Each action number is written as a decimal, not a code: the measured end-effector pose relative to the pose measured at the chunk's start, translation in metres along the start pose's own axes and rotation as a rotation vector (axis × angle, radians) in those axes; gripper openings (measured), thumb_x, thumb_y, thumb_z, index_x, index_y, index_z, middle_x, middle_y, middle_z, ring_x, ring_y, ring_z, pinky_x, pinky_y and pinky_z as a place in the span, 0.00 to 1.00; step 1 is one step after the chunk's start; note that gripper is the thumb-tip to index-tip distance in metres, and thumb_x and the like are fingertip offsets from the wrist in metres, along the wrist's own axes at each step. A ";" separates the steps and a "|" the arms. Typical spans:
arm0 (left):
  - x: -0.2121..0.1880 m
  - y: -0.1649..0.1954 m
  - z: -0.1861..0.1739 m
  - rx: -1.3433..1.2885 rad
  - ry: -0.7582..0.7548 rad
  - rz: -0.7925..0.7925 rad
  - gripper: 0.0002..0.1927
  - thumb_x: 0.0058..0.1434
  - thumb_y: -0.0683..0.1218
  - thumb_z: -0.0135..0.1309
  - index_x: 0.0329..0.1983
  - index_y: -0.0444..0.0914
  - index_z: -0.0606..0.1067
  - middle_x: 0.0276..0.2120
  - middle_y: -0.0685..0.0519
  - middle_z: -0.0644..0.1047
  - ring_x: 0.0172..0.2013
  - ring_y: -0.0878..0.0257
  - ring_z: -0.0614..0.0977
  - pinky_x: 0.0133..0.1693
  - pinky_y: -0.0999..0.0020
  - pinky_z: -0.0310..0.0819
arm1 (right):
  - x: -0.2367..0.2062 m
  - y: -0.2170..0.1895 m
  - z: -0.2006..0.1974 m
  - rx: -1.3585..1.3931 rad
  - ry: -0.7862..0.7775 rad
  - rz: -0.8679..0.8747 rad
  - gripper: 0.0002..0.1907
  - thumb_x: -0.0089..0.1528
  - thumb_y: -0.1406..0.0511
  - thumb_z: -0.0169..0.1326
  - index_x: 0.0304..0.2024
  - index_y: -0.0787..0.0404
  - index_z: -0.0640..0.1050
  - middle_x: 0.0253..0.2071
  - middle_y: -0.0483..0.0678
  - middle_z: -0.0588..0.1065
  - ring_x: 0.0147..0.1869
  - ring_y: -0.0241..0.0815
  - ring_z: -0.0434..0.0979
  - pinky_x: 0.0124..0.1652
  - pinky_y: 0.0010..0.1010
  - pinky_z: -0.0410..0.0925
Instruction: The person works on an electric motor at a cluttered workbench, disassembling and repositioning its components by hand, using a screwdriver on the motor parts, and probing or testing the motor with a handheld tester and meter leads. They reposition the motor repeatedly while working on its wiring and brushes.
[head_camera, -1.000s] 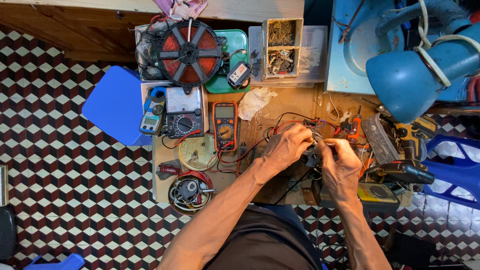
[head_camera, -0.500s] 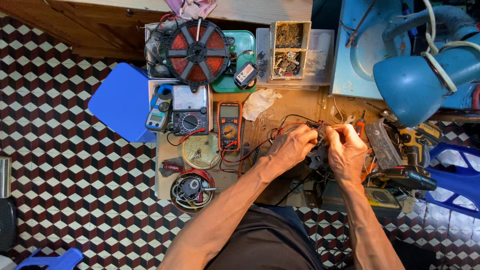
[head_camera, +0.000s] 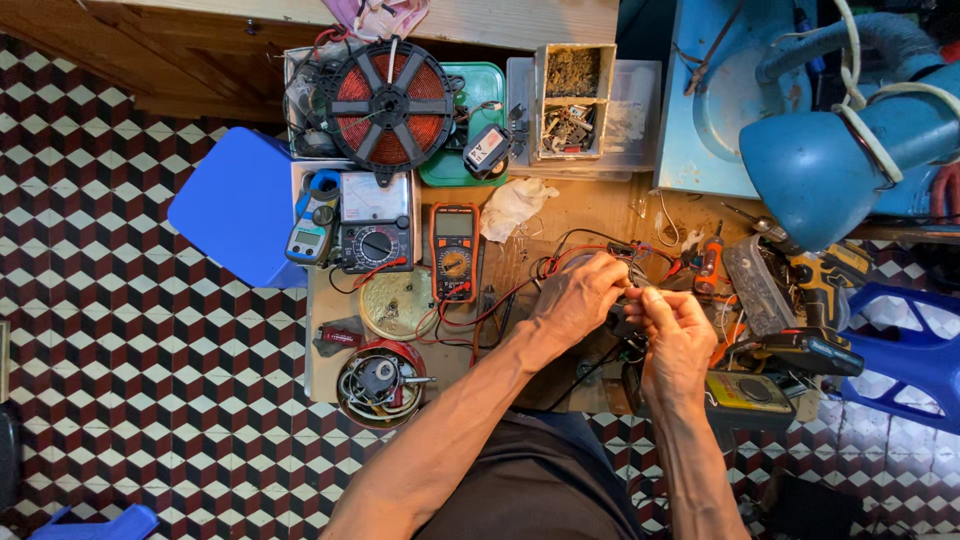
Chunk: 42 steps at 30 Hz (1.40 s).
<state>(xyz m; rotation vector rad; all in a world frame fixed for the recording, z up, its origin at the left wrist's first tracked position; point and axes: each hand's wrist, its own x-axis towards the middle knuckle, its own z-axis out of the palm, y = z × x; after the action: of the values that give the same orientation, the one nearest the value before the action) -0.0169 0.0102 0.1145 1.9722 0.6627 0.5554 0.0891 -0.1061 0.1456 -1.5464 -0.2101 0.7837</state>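
Cluttered workbench (head_camera: 590, 205); hands on small part (head_camera: 633, 290)

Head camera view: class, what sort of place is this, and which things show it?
Probably a small electronics repair bench: an orange-cased digital multimeter, a round copper-red wire coil, and both hands working on small wired parts.

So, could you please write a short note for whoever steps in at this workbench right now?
Left hand: over the middle of the bench, fingers pinched on a small part that the hands mostly hide.
Right hand: beside it, fingers meeting the left hand's at the same small part; what it is cannot be told.
Red and black leads run from the orange multimeter towards the hands.
The analog meter and blue clamp meter lie to the left of it, untouched.
The red coil sits at the back.
Done or left: the view does not show it.
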 end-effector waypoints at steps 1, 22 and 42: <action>0.000 0.000 0.000 -0.008 0.009 -0.001 0.07 0.62 0.43 0.56 0.42 0.42 0.73 0.42 0.51 0.77 0.43 0.49 0.82 0.39 0.54 0.77 | 0.007 -0.005 -0.003 -0.047 -0.014 -0.002 0.05 0.68 0.69 0.55 0.42 0.68 0.75 0.41 0.55 0.80 0.39 0.39 0.80 0.43 0.27 0.74; 0.005 -0.005 0.000 -0.080 -0.015 -0.046 0.05 0.62 0.42 0.58 0.41 0.40 0.76 0.39 0.50 0.79 0.41 0.50 0.83 0.39 0.56 0.77 | -0.006 -0.039 0.009 -0.421 -0.079 -0.136 0.08 0.68 0.68 0.54 0.47 0.68 0.77 0.44 0.48 0.80 0.45 0.34 0.80 0.46 0.24 0.74; 0.002 -0.003 0.005 -0.157 0.070 -0.117 0.06 0.60 0.42 0.60 0.39 0.38 0.79 0.43 0.49 0.80 0.45 0.51 0.82 0.43 0.59 0.76 | 0.037 -0.016 0.019 -0.165 0.019 0.102 0.12 0.66 0.67 0.51 0.27 0.66 0.75 0.27 0.49 0.74 0.29 0.37 0.71 0.32 0.27 0.64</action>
<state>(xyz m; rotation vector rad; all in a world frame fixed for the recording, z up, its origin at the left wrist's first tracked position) -0.0135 0.0095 0.1095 1.7627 0.7496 0.5885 0.1110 -0.0674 0.1486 -1.7300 -0.1867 0.8488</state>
